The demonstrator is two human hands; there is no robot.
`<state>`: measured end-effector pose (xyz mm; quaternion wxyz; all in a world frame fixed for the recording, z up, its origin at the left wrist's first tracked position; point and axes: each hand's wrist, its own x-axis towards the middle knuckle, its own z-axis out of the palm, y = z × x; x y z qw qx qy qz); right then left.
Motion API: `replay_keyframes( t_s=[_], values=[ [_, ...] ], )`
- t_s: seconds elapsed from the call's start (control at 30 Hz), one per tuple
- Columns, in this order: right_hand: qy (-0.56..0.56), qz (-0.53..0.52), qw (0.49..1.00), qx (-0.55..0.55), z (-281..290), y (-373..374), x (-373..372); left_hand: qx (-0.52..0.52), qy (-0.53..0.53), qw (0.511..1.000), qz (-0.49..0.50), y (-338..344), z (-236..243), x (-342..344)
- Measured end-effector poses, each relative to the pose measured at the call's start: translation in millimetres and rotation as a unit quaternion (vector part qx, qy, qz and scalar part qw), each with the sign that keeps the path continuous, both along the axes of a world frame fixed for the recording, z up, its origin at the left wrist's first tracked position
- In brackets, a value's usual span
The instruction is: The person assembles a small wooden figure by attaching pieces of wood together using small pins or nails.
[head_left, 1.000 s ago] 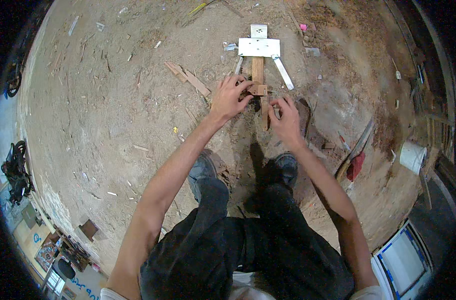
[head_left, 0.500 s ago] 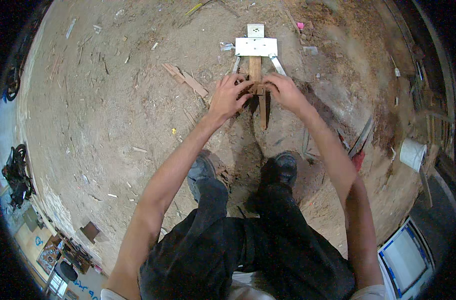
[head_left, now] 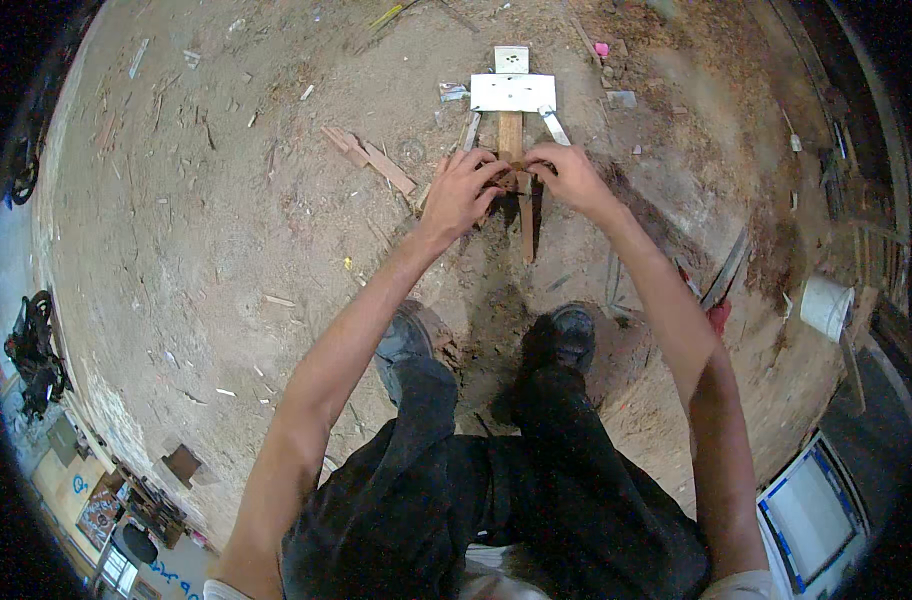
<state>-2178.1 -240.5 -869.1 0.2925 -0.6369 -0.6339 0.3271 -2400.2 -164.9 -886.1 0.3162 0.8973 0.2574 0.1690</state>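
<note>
Left hand (head_left: 460, 190) pinches the small brown wooden block (head_left: 506, 181), placed over the long brown wooden strip (head_left: 527, 232); right hand (head_left: 572, 180) curls beside it, cannot tell whether gripping; firm left hold, light right touch judged best.

Toward the right edge sits a white bucket (head_left: 826, 308); a pink scrap (head_left: 602, 49) lies farther ahead.

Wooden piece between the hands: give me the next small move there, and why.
Probably ease the right hand back slightly, if the left hand has the wooden piece secure. The fingers of both hands close in from either side at the near end of the board, hiding much of the piece, so how it sits is hard to see.
</note>
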Motion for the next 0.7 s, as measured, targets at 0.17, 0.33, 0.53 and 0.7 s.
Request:
replay_keyframes(
  t_s=[0.17, 0.33, 0.53, 0.7],
  values=[
    [0.028, -0.018, 0.999, -0.037, -9.9, -2.4, -0.7, -0.009, -0.008, 1.0, -0.004, -0.8, 2.1, -0.3],
    [0.076, -0.072, 0.994, -0.026, -22.6, -7.8, 0.7, -0.006, -0.011, 1.0, -0.005, -1.3, 1.2, 0.4],
    [0.154, -0.114, 0.971, -0.141, -4.7, -8.6, -4.0, -0.012, -0.024, 1.0, 0.014, -1.0, 1.3, -4.1],
    [0.164, -0.1, 0.976, -0.103, -6.1, -19.6, 0.6, -0.023, -0.015, 0.999, 0.022, -0.7, 8.1, -2.3]
  ],
)
